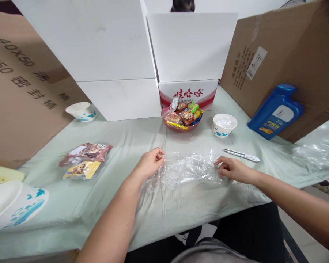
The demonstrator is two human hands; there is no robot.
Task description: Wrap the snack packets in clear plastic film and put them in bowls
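A crinkled sheet of clear plastic film lies spread on the cloth-covered table in front of me. My left hand is closed at its left edge, thumb and fingers pinched together on the film. At the opposite edge my right hand has its fingers curled in on the plastic. Just beyond the right hand rests a slim white-handled cutter. Behind the film stands a bowl of packaged snacks, and to its right is a white paper tub with clear plastic inside.
Packaged snacks lie left of my arm. Paper tubs stand at the back left and front left. White boxes and brown cartons wall the table. A blue bottle leans at right, near more clear plastic.
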